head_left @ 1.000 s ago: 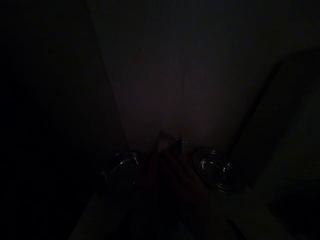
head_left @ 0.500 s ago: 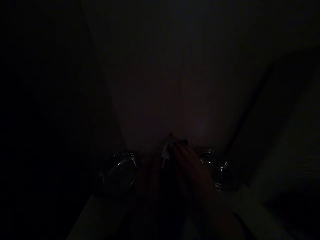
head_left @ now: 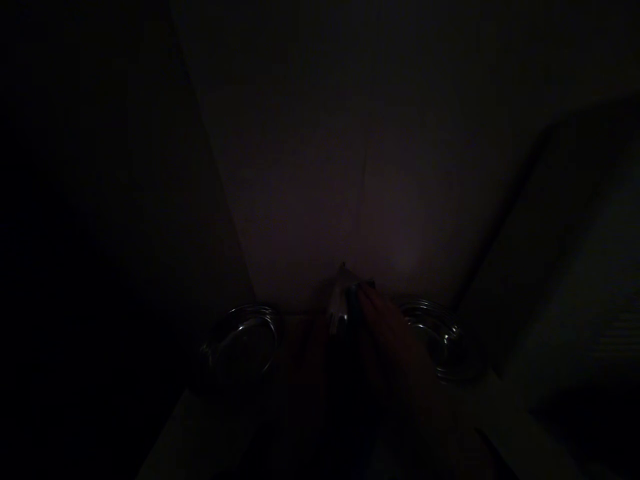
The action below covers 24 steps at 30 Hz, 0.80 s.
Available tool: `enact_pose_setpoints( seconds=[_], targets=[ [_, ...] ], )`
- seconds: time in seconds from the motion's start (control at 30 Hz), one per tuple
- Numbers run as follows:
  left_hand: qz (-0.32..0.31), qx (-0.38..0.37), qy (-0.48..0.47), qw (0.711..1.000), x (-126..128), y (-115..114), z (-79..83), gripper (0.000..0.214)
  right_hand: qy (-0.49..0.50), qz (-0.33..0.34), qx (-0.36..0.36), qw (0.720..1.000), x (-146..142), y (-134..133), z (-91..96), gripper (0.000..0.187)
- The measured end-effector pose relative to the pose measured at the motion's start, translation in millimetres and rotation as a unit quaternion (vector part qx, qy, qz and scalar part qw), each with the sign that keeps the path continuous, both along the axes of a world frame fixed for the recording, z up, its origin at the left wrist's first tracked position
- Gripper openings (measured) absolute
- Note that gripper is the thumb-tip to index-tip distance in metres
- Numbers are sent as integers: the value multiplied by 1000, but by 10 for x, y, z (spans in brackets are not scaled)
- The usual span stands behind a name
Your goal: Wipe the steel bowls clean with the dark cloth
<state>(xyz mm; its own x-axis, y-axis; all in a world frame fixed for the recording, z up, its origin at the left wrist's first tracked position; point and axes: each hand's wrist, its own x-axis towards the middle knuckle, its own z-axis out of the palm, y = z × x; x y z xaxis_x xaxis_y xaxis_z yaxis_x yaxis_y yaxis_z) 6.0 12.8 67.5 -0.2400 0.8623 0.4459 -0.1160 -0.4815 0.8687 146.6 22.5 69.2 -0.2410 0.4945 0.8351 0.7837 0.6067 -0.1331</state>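
Observation:
The view is very dark, so details are faint. My right hand [head_left: 393, 333] lies with its fingers close together along a dark thing with a pale, shiny pointed top [head_left: 340, 313]; its kind cannot be made out. On the other side of this thing, my left hand [head_left: 303, 353] is barely visible and its fingers are lost in the dark. One shiny round bowl [head_left: 274, 327] stands to the left of my hands. Another shiny bowl [head_left: 453, 330] is on the right, partly covered by my right hand and forearm.
Behind the hands a broad, dim surface [head_left: 300, 220] rises, with a thin dark line on it. Darker panels or edges slope in from the left and right [head_left: 520, 180]. A pale surface [head_left: 185, 427] shows under the bowls at lower left.
The pale top of the held thing looks narrower and has shifted slightly to the right. My right hand has moved slightly right with it. The bowls look unmoved.

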Motion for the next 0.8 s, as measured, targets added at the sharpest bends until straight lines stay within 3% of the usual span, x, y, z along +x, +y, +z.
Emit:
enact_pose_setpoints(
  seconds=[0.13, 0.27, 0.47, 0.8],
  targets=[
    [6, 5, -8, 1000, 58, 26, 5, 14, 29, 2, 8, 1000, 56, 23, 41, 55],
    [12, 10, -15, 1000, 37, 68, 30, 11, -13, -3, 37, 999, -24, -56, 10, 55],
    [13, 5, -11, 1000, -69, 29, 73, 11, -56, 9, 95, 994, -157, -164, -72, 40],
    [-15, -16, -2, 1000, 127, 17, 28, 30, -6, -24, 33, 999, 125, 16, 111, 40]
  ],
)
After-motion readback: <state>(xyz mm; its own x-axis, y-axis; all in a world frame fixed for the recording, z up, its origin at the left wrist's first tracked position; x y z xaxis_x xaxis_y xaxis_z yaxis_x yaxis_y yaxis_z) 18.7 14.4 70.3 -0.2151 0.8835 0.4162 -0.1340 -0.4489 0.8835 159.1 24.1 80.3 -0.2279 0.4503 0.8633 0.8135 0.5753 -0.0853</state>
